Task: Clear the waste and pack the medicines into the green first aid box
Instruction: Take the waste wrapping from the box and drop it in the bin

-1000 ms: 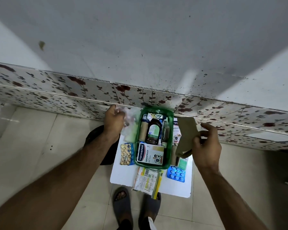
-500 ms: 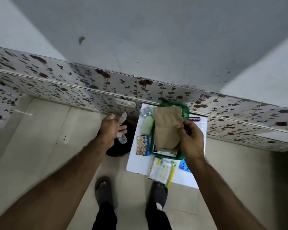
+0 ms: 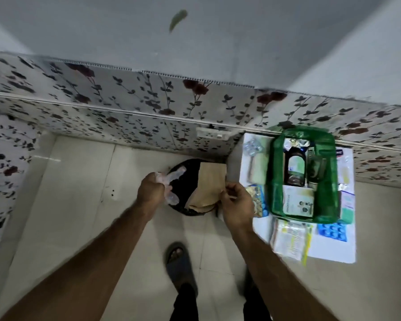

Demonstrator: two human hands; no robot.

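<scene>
The white table (image 3: 333,253) stands at the right against the flowered wall panel (image 3: 125,112), and the green first aid box (image 3: 277,181) sits open on it, well to the right of both hands. Writing on the packs is too blurred to read here; only a dark printed strip on a white carton (image 3: 339,153) at the box's far right corner shows, and it cannot be made out. Inside the box a dark bottle (image 3: 294,166) with a pale green label lies lengthwise, a tube (image 3: 316,169) beside it on the right, foil packets at the far end and a white carton (image 3: 298,202) across the near end.

Half a second ago the brown paper bag was held over the box; now the brown paper bag (image 3: 207,186) hangs over the black bin (image 3: 183,181) on the floor to the left of the table, and the view has swung left. The right hand (image 3: 235,202) pinches the bag's right edge between thumb and fingers. The left hand (image 3: 152,188), which was open-fingered beside the bin, is now clenched round crumpled clear plastic (image 3: 171,184) above the bin's left rim.

Loose on the table lie a pale roll (image 3: 256,167) left of the box, a yellow pill strip (image 3: 258,200) nearer, a flat printed packet (image 3: 289,239) at the near edge and a blue pill strip (image 3: 332,231) to its right
</scene>
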